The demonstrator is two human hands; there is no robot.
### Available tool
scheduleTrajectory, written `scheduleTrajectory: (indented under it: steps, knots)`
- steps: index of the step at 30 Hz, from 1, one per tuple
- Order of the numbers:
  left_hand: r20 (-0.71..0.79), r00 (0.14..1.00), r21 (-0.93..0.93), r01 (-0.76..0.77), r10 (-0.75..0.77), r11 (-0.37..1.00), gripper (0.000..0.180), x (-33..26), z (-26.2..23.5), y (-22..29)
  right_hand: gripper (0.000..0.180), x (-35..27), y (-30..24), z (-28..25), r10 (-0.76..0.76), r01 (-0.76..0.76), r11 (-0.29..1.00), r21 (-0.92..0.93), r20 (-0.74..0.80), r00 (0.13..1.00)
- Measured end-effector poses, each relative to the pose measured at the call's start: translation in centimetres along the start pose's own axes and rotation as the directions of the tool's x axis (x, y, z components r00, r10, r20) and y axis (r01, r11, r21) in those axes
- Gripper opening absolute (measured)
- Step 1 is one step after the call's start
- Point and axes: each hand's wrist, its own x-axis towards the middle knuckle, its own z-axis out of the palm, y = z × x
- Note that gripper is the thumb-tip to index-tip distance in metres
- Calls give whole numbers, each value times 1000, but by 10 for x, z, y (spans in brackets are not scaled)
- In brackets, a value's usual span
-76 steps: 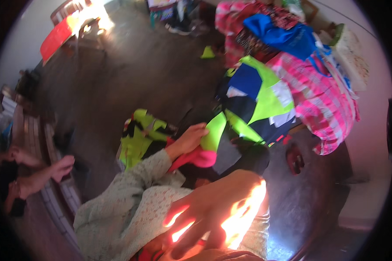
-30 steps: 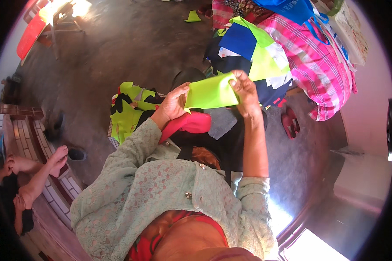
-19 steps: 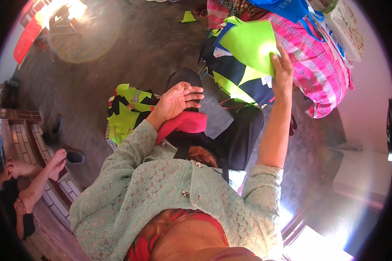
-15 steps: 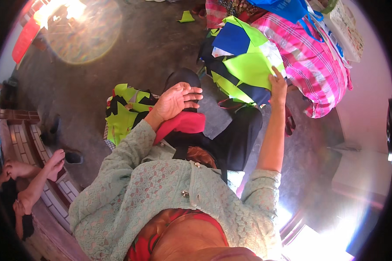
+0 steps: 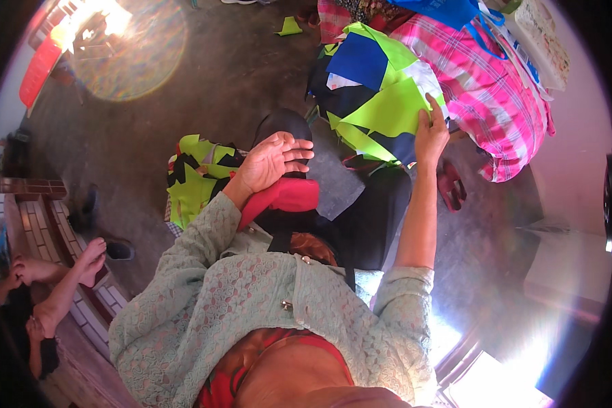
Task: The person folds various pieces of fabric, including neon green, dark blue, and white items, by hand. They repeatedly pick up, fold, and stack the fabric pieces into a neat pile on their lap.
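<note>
The right hand's [image 5: 431, 138] thumb and fingers met the right edge of a lime-green cloth piece [image 5: 390, 109]; whether they pinched it I could not tell. The piece lay across the near half of a cloth pile [image 5: 324, 100]. The left hand [image 5: 273, 163], empty with fingers loosely spread, was near a red cloth [image 5: 283, 196]. Pink plaid fabric [image 5: 500, 115] bordered the pile's right edge, dark floor [image 5: 214, 81] its left. Any print on the blue bag [image 5: 445, 10] was too small to read.

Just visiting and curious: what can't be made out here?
In head view:
What lies beneath the lime-green cloth piece by the right hand: covered by it.
Blue bag: cut off by the upper edge.
Other person, head: cut off by the dark left rim.
Red object, upper end: lost in glare.
</note>
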Motion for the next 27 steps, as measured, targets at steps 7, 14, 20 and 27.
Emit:
scheduleTrajectory:
  steps: [7, 14, 20, 27]
  knots:
    - [-18, 1000, 1, -5, 5, 1000, 24, 1, 3, -1, 41, 7, 54, -6, -123, 115, 849, -515, 18, 992]
    - [-38, 999, -15, 15, -16, 1000, 24, 2, 2, -3, 51, 8, -24, 14, -344, 354, 856, -378, 97, 934]
    - [-17, 999, -65, 29, -30, 997, 18, 3, 1, -2, 66, -17, 1, 82, -283, 401, 703, -588, 286, 915]
    - [38, 999, -48, -31, 33, 998, 19, 1, -7, -9, 63, -16, 18, 91, -309, 398, 684, -611, 252, 917]
